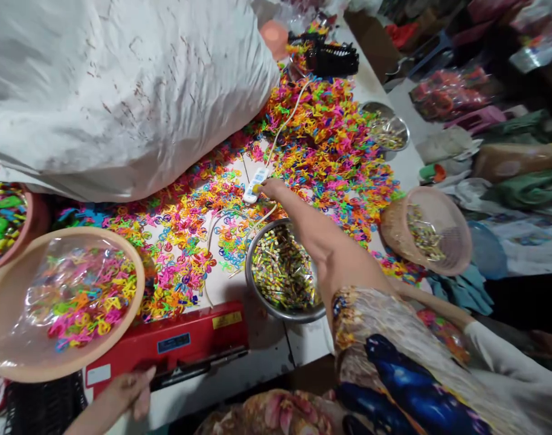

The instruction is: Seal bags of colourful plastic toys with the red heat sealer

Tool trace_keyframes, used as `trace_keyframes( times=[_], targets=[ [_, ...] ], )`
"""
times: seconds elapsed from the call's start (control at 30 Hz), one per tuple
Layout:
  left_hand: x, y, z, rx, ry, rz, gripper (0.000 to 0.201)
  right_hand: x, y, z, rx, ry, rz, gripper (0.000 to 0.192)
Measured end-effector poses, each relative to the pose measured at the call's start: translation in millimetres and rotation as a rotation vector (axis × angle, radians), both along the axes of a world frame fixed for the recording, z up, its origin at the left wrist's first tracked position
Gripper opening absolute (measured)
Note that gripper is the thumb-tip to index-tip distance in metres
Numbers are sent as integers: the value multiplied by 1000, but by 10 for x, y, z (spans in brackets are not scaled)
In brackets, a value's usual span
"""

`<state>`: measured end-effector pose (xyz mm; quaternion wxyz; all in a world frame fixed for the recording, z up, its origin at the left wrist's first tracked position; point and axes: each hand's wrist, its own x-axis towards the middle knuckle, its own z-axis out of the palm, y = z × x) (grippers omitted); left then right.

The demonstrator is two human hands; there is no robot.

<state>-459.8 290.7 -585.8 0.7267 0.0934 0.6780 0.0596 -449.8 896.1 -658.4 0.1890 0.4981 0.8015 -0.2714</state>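
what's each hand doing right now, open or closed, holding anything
Left hand: open, fingers resting on the front edge of the red machine, holding nothing.
Right hand: stretched out, fingertips on the white switch; grip cannot be told.

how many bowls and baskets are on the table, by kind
Metal bowls: 2, one near the right hand holding small sticks, one farther back
Pink plastic basins: 2, one with a clear bag of coloured rings, one at the left edge
Mesh baskets: 1, tilted at the right
Total: 5
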Motion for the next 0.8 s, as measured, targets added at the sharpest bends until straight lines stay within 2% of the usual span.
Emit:
trace_keyframes(
  times=[0.07, 0.1, 0.17, 0.23, 0.27, 0.37, 0.43, 0.5, 0.57, 0.7, 0.73, 0.8],
  targets=[
    [-279, 536, 179, 313, 33, 234, 66, 85, -30, 39, -54, 86, -65, 20],
    [-382, 881, 217, 453, 70, 321, 61, 142, -57, 70, -87, 137, -108, 22],
    [-508, 1673, 155, 711, 126, 428, 51, 268, -126, 149, -159, 245, -202, 24],
    [-546, 2524, -73, 880, 149, 539, 47, 392, -190, 242, -251, 358, -305, 19],
    [-543, 2941, -225, 898, 179, 579, 44, 451, -213, 290, -311, 418, -363, 15],
    [-509, 4027, -686, 762, 421, 493, 34, 621, -218, 434, -509, 572, -529, 13],
    [-482, 4541, -927, 694, 509, 461, 30, 737, -185, 517, -608, 631, -602, 20],
    [-448, 4873, -1104, 626, 564, 413, 25, 860, -155, 575, -677, 674, -647, 24],
    [-408, 5057, -1241, 564, 596, 353, 30, 986, -158, 601, -733, 735, -689, 25],
    [-353, 5192, -1456, 521, 639, 257, 53, 1201, -269, 542, -769, 840, -721, 25],
    [-351, 5209, -1497, 521, 659, 261, 60, 1243, -306, 506, -756, 838, -712, 25],
    [-358, 5241, -1556, 547, 672, 351, 74, 1314, -366, 411, -701, 810, -672, 28]
  ],
)
